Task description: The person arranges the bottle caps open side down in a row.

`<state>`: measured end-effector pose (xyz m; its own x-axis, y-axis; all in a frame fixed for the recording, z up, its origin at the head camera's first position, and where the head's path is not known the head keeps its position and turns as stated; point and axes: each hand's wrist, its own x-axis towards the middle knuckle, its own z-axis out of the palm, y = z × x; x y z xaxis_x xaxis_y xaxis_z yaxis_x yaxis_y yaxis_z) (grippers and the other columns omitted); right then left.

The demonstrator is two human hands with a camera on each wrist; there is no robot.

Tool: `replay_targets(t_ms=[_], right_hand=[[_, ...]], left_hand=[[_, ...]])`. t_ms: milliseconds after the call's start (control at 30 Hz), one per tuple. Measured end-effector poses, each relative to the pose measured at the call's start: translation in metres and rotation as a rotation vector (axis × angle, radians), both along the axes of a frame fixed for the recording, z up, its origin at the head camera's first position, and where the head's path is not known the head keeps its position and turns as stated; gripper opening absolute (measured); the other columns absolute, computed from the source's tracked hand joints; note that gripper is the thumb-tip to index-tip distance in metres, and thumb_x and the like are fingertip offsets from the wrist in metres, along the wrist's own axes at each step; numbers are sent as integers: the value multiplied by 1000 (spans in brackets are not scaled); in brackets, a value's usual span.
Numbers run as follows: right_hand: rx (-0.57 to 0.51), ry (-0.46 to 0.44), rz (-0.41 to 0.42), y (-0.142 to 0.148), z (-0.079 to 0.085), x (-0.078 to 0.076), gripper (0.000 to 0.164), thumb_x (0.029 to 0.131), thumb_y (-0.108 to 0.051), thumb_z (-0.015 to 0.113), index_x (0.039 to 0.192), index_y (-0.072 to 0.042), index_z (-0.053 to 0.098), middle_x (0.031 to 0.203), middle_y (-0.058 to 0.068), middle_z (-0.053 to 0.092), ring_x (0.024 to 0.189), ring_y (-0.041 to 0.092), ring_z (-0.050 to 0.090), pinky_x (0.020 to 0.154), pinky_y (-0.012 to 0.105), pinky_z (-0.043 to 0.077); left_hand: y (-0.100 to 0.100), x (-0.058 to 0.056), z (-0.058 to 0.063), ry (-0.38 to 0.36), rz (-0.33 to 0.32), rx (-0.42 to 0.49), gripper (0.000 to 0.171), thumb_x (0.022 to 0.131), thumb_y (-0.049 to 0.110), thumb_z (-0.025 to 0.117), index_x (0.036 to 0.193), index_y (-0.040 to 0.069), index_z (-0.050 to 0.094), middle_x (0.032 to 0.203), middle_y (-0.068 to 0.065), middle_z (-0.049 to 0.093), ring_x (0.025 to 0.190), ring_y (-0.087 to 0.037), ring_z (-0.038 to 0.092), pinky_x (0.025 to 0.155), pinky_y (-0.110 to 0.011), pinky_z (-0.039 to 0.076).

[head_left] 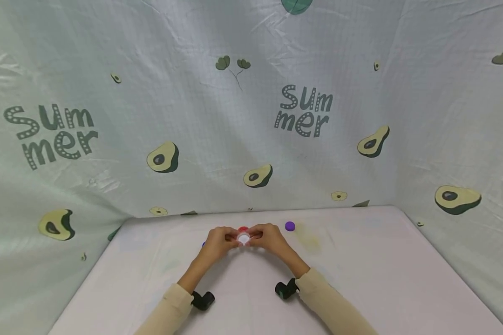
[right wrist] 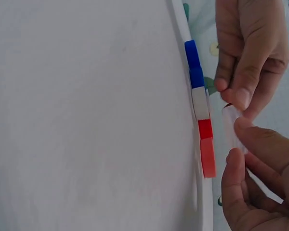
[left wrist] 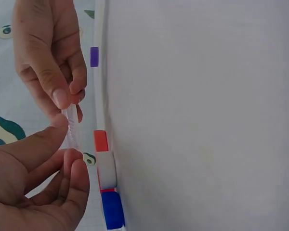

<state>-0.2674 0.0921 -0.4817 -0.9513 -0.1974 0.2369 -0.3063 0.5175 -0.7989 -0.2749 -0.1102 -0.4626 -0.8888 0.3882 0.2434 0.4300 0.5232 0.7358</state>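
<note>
Both hands meet at the middle of the table and pinch a small round cap-like piece, white in its face, between them. Seen edge-on in the left wrist view, the cap-like piece looks translucent with a finely ridged rim. My left hand grips its left edge with thumb and fingertips. On the opposite edge, my right hand holds it the same way. The piece is raised above the table. Just behind it lies a red round cap, partly covered by the hands.
A purple cap lies to the right of the hands on the pale table. Blue and white caps stand beside red ones in the left wrist view. A printed curtain hangs behind the table.
</note>
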Motion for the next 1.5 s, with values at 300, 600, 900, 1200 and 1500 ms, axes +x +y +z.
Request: replay_targets(t_ms=[300,600,900,1200,1500], right_hand=[[128,-111,-54,-6,5,-1,31,78,-12,89,105,-3,77,84,0,73,77,8,61,67,22,50],[105,-172,-32,-10,7,-7,32,77,-3,87,107,1,75,85,4,71,74,11,62,65,23,54],[92,-227,-31,-4,12,-5,36,79,-2,86,111,-2,70,91,4,72,78,13,65,64,24,55],[107,-50,-34,55,27,0,31,86,-4,80,116,-2,71,106,7,73,96,23,70,82,35,59],[132,-56,-88,117,27,-3,28,91,-5,74,118,1,70,114,14,72,105,31,69,90,43,57]], left_hand=[[4,-3,-1,-11,-12,-83,15,78,0,85,89,-4,76,67,-1,61,61,-8,51,53,-19,42],[7,-4,3,17,8,-192,15,77,3,87,81,-2,74,64,2,55,65,-10,46,55,-21,38],[11,-1,9,23,44,-207,17,77,3,87,83,-2,72,65,2,53,65,-10,46,55,-22,37],[48,4,21,57,-73,-79,28,87,1,78,112,-6,69,90,-13,70,82,-23,67,70,-30,56],[95,-15,12,-43,-203,13,30,91,3,75,118,-8,67,107,-22,71,99,-33,70,83,-35,60]])
